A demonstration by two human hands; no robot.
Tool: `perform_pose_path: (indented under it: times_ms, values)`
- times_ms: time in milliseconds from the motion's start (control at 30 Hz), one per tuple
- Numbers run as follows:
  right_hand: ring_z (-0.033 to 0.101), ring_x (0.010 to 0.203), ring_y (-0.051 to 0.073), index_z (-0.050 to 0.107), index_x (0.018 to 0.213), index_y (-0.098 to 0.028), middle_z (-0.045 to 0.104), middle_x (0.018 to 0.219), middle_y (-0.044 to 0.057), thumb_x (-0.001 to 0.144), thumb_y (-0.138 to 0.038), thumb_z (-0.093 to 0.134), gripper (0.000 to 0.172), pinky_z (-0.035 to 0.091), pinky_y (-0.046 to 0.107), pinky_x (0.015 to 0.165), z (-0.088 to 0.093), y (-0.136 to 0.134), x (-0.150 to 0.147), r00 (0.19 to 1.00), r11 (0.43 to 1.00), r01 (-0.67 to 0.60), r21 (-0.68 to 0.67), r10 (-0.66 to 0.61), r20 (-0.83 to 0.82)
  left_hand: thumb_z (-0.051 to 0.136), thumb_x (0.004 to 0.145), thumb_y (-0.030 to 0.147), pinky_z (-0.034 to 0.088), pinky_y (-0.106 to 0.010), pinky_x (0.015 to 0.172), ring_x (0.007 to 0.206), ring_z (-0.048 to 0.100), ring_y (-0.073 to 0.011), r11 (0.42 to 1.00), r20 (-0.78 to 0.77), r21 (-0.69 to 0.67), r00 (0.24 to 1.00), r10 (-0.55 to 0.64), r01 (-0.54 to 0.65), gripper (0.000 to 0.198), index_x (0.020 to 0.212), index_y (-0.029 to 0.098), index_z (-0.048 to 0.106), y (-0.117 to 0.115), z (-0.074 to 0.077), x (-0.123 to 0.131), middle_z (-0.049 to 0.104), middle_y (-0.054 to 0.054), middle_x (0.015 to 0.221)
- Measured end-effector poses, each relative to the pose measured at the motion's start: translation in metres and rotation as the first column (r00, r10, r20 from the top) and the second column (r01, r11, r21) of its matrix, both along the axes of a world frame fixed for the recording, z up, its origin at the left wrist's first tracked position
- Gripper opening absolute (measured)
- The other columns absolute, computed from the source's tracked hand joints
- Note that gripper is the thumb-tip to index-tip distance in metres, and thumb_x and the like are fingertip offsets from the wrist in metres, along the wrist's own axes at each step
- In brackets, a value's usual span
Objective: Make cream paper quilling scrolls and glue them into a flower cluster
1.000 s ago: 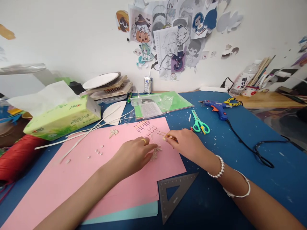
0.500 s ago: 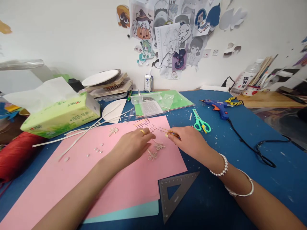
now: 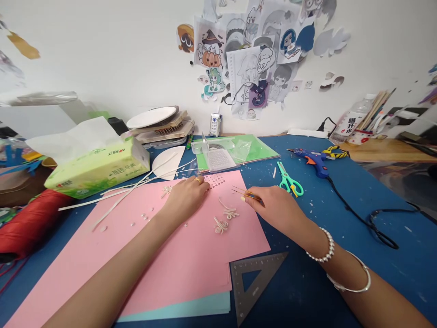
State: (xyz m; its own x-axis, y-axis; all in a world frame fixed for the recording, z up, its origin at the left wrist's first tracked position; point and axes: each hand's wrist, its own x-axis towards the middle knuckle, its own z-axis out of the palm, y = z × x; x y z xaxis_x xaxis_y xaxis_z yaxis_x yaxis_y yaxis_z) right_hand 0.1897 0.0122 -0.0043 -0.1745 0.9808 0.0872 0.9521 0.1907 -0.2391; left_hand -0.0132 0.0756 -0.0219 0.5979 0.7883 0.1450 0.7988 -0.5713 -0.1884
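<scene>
A large pink paper sheet [image 3: 164, 255] lies on the blue table. My left hand [image 3: 186, 198], with a ring on one finger, rests on the sheet's far edge; its fingertips reach a small sheet of dot stickers [image 3: 215, 180], and I cannot tell if they hold anything. My right hand [image 3: 273, 206] is closed on thin tweezers [image 3: 243, 193] whose tips point left over the pink sheet. Between the hands lie two curled white paper-strip shapes [image 3: 224, 217]. A third small curled shape [image 3: 166, 190] and several tiny beads [image 3: 146, 215] lie left of my left hand.
A grey set square [image 3: 254, 280] lies at the near edge. Green scissors [image 3: 289, 180], a blue glue gun [image 3: 312, 157] and its black cable [image 3: 362, 209] lie right. A clear plastic box [image 3: 215, 155], tissue pack [image 3: 99, 169], white paper strips [image 3: 126, 191] and red thread spool [image 3: 23, 225] lie behind and left.
My left hand has moved away from the curled paper shapes, forward to the dot stickers at the sheet's far edge. The curled shapes now lie uncovered. My right hand has stayed put with the tweezers.
</scene>
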Motion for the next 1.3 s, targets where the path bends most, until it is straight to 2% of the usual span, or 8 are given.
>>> perform_pose_path:
  times_ms: [167,367,700,867,967,1100,1200,1300]
  values:
    - [0.059,0.063,0.016,0.062,0.083,-0.021,0.066,0.071,0.002,0.083,-0.031,0.040,0.025,0.031,0.024,0.050,0.000,-0.001,-0.002,1.000,1.000,-0.026,-0.015,0.026,-0.009,0.032,0.085,0.020,0.042,-0.030,0.058,0.076,0.055,-0.0205,0.998,0.074,-0.004,0.996,-0.058,0.058,0.029,0.098,0.014,0.058,-0.002,0.000,0.002,0.059,-0.010,0.085]
    - [0.059,0.062,0.015,0.063,0.085,-0.020,0.066,0.071,0.003,0.083,-0.031,0.040,0.026,0.031,0.025,0.050,-0.001,-0.001,-0.002,0.999,0.999,-0.033,-0.022,0.033,-0.019,0.041,0.082,0.017,0.042,-0.024,0.062,0.075,0.053,-0.0131,0.918,0.172,-0.167,0.927,-0.333,0.360,0.028,0.102,0.027,0.057,-0.022,0.005,0.006,0.056,-0.003,0.090]
    - [0.055,0.057,0.014,0.061,0.077,-0.018,0.063,0.065,0.002,0.083,-0.029,0.040,0.024,0.029,0.024,0.049,-0.002,0.001,-0.003,0.997,0.999,-0.043,-0.030,0.041,-0.061,0.038,0.083,0.013,0.039,-0.026,0.058,0.071,0.050,-0.0164,0.940,0.159,-0.083,0.936,-0.314,0.330,0.022,0.080,0.016,0.060,-0.024,-0.006,0.015,0.055,-0.005,0.081]
    - [0.053,0.061,0.011,0.057,0.078,-0.017,0.061,0.069,0.001,0.086,-0.028,0.035,0.025,0.033,0.023,0.054,0.000,0.004,-0.001,0.985,0.999,-0.051,-0.006,0.050,-0.165,0.037,0.084,0.015,0.039,-0.026,0.060,0.071,0.049,-0.0150,0.935,0.223,-0.009,0.912,-0.343,0.354,0.021,0.083,0.017,0.059,-0.027,-0.003,0.013,0.056,-0.004,0.082]
    - [0.050,0.060,0.009,0.054,0.081,-0.017,0.058,0.069,-0.001,0.085,-0.034,0.036,0.025,0.034,0.021,0.054,0.001,0.006,0.003,0.909,0.995,-0.101,-0.015,0.086,-0.407,0.040,0.083,0.015,0.040,-0.026,0.061,0.071,0.049,-0.0144,0.917,0.358,0.107,0.845,-0.397,0.385,0.018,0.084,0.017,0.058,-0.036,0.004,0.011,0.057,-0.005,0.081]
    - [0.049,0.069,0.010,0.053,0.095,-0.019,0.055,0.081,0.001,0.078,-0.044,0.046,0.031,0.037,0.021,0.059,0.002,0.004,0.002,0.686,0.964,-0.244,-0.102,0.098,-0.721,0.045,0.080,0.009,0.040,-0.025,0.062,0.070,0.049,-0.0132,0.869,0.448,0.216,0.746,-0.493,0.445,0.017,0.086,0.019,0.057,-0.053,0.011,0.012,0.057,-0.003,0.079]
    - [0.048,0.070,0.010,0.054,0.086,-0.018,0.054,0.079,0.000,0.077,-0.040,0.049,0.025,0.037,0.021,0.062,0.003,0.001,-0.002,0.589,0.926,-0.353,-0.131,0.111,-0.800,0.046,0.078,0.006,0.041,-0.026,0.065,0.071,0.049,-0.0131,0.841,0.458,0.238,0.708,-0.538,0.485,0.019,0.089,0.019,0.055,-0.061,0.011,0.014,0.058,-0.002,0.080]
    - [0.044,0.064,0.009,0.053,0.075,-0.017,0.050,0.069,-0.002,0.078,-0.036,0.049,0.020,0.035,0.020,0.058,0.004,-0.002,-0.005,0.583,0.928,-0.359,-0.095,0.144,-0.799,0.047,0.079,0.007,0.041,-0.026,0.066,0.072,0.049,-0.0127,0.850,0.494,0.208,0.698,-0.518,0.484,0.019,0.089,0.021,0.055,-0.063,0.011,0.016,0.057,-0.002,0.082]
